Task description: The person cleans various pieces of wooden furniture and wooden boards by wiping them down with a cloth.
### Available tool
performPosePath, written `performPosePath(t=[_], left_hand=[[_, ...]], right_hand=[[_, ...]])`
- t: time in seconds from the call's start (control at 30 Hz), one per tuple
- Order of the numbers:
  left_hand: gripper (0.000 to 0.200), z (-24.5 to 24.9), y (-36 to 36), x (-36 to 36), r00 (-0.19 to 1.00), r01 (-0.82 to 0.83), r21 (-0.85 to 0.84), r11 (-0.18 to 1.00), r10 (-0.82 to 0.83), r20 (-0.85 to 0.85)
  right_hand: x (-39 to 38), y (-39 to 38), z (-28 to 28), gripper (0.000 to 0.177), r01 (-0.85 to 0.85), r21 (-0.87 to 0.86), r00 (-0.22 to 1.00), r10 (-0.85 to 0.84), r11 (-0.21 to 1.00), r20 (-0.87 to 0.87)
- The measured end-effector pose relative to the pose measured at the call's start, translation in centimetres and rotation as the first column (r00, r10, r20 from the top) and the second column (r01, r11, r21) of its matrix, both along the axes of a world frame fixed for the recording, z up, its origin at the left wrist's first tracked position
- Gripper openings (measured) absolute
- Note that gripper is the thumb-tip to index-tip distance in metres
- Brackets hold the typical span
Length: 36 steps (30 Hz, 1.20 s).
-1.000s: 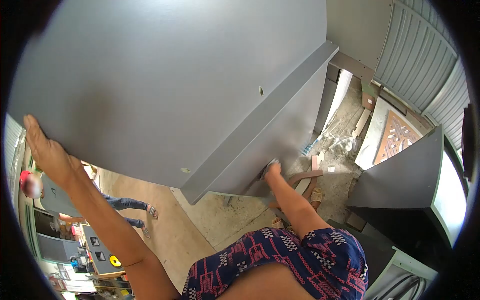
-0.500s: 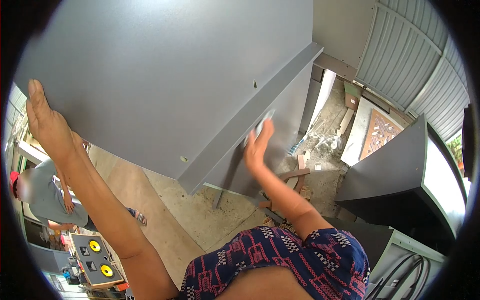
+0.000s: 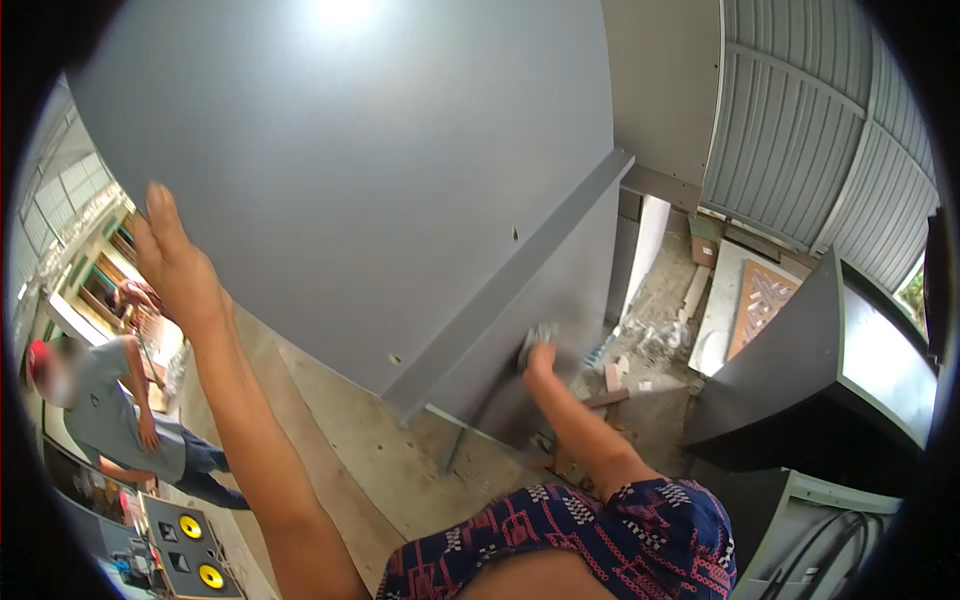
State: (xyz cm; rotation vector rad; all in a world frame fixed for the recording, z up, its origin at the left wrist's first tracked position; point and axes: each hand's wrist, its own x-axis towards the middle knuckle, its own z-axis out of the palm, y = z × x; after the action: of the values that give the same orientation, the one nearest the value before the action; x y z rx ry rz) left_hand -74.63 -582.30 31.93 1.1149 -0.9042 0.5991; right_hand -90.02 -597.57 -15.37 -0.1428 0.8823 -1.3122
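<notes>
A large grey panel (image 3: 380, 180) tilts up in front of me, with a raised strip (image 3: 520, 270) across its lower part and small oblong slots beside the strip. My left hand (image 3: 188, 275) grips the panel's left edge; some of its fingers are hidden. Low on the right, my right hand (image 3: 541, 362) is closed on a crumpled pale cloth (image 3: 541, 332) and presses it to the grey face (image 3: 500, 370) below the strip. Motion blurs this hand a little, and the cloth is partly covered.
A person in a grey shirt (image 3: 125, 405) stands at the left, above a speaker with yellow cones (image 3: 185, 545). Grey cabinets (image 3: 780, 370) stand at the right. Wood scraps (image 3: 612, 378) and plastic litter the floor. Corrugated metal sheeting (image 3: 790, 140) closes the back right.
My right hand has slid the cloth downward over the panel, away from the strip. My view has shifted, so the left hand, still at the edge, appears further right.
</notes>
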Motion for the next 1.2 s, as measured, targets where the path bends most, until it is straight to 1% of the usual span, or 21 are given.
performPosePath(t=[0.03, 0.1, 0.2, 0.23, 0.27, 0.3, 0.33, 0.43, 0.5, 0.53, 0.57, 0.63, 0.73, 0.83, 0.9, 0.97, 1.03, 1.1, 1.13, 1.17, 1.2], left_hand=[[0.050, -0.1, -0.1, 0.0, 1.000, -0.011, 0.024, 1.000, 0.011, 0.008], [0.049, -0.1, 0.3, 0.0, 0.998, -0.046, 0.053, 0.998, 0.044, 0.038], [0.044, -0.1, -0.1, -0.7, 1.000, 0.018, -0.033, 0.999, -0.018, 0.006], [0.043, -0.1, -0.4, -0.9, 0.998, 0.057, -0.066, 0.996, -0.057, 0.001], [0.043, 0.0, -0.4, -1.1, 0.999, 0.048, -0.043, 0.998, -0.047, 0.020], [0.044, 0.0, -0.3, -1.1, 0.999, 0.032, -0.018, 0.999, -0.032, 0.037], [0.044, 0.0, 0.0, -1.0, 0.999, 0.010, 0.009, 1.000, -0.010, 0.051], [0.046, 0.0, 0.0, -0.5, 1.000, -0.011, 0.030, 0.999, 0.010, 0.018], [0.046, -0.1, -0.2, -0.4, 1.000, -0.009, 0.015, 1.000, 0.009, 0.010], [0.046, -0.2, -0.2, -0.3, 1.000, -0.008, 0.004, 1.000, 0.008, 0.009], [0.047, -0.3, -0.1, -0.1, 1.000, -0.002, 0.017, 1.000, 0.002, 0.001], [0.050, -0.1, -0.1, 0.0, 1.000, 0.012, 0.025, 1.000, -0.012, -0.001], [0.059, -0.1, -0.1, -0.7, 0.998, 0.047, 0.002, 0.999, -0.047, -0.052], [0.059, -0.1, 0.2, -1.0, 0.999, -0.001, 0.007, 1.000, 0.001, -0.048], [0.057, -0.3, 0.4, -0.5, 0.997, -0.006, -0.011, 1.000, 0.005, -0.072], [0.056, -0.5, 0.8, 0.5, 0.997, 0.016, -0.031, 0.999, -0.019, -0.075], [0.055, -0.5, 1.2, 1.0, 0.996, 0.045, -0.046, 0.998, -0.049, -0.069], [0.054, -0.4, 1.5, 1.1, 0.995, 0.079, -0.055, 0.995, -0.083, -0.058], [0.053, -0.5, 1.5, 1.1, 0.996, 0.072, -0.064, 0.995, -0.075, -0.056], [0.052, -0.6, 1.5, 1.1, 0.996, 0.063, -0.073, 0.995, -0.067, -0.056], [0.052, -0.6, 1.6, 1.0, 0.997, 0.053, -0.081, 0.995, -0.058, -0.057]], right_hand=[[-0.7, -2.2, 1.1, 0.051, -0.018, -0.099, 0.983, -0.001, 0.995, -0.185], [-2.5, -6.0, 2.9, 0.047, -0.173, -0.334, 0.915, 0.026, 0.927, -0.402], [-3.8, -6.0, 7.3, 0.038, -0.242, -0.514, 0.700, -0.219, 0.823, -0.680], [-4.5, -5.5, 9.1, 0.036, -0.195, -0.461, 0.851, -0.084, 0.866, -0.518], [-5.3, -4.2, 10.9, 0.033, -0.168, -0.393, 0.950, 0.042, 0.904, -0.310], [-5.9, -3.1, 12.4, 0.031, -0.169, -0.317, 0.985, 0.153, 0.933, -0.073], [-6.2, -2.4, 13.2, 0.031, -0.082, -0.337, 0.979, 0.138, 0.938, 0.148], [-7.7, 1.7, 19.3, 0.035, -0.157, -0.539, 0.973, 0.035, 0.827, -0.229], [-6.8, 3.8, 20.8, 0.039, -0.244, -0.816, 0.863, -0.265, 0.524, -0.429], [-6.4, 4.9, 21.6, 0.041, -0.370, -0.878, 0.775, -0.421, 0.303, -0.471], [-6.1, 5.6, 22.3, 0.043, -0.505, -0.860, 0.682, -0.576, 0.074, -0.450], [-5.3, 6.2, 22.8, 0.048, -0.741, -0.617, 0.647, -0.529, -0.265, -0.549], [-5.8, 3.8, 21.6, 0.044, -0.755, -0.561, 0.640, -0.566, -0.339, -0.519], [-7.9, -2.0, 20.9, 0.042, -0.801, -0.575, 0.522, -0.665, -0.166, -0.534], [-10.1, -7.6, 20.5, 0.040, -0.804, -0.594, 0.414, -0.721, -0.004, -0.555], [-12.5, -13.9, 19.6, 0.037, -0.740, -0.649, 0.306, -0.769, 0.178, -0.561], [-14.6, -19.6, 19.5, 0.033, -0.665, -0.697, 0.216, -0.824, 0.267, -0.523], [-16.1, -24.4, 19.4, 0.031, -0.625, -0.658, 0.224, -0.711, 0.420, -0.667], [-16.6, -26.6, 18.9, 0.030, -0.581, -0.655, 0.139, -0.735, 0.482, -0.664], [-17.0, -27.9, 18.9, 0.030, -0.522, -0.651, 0.117, -0.710, 0.551, -0.694], [-17.1, -29.1, 18.6, 0.030, -0.442, -0.670, 0.169, -0.678, 0.597, -0.716]])
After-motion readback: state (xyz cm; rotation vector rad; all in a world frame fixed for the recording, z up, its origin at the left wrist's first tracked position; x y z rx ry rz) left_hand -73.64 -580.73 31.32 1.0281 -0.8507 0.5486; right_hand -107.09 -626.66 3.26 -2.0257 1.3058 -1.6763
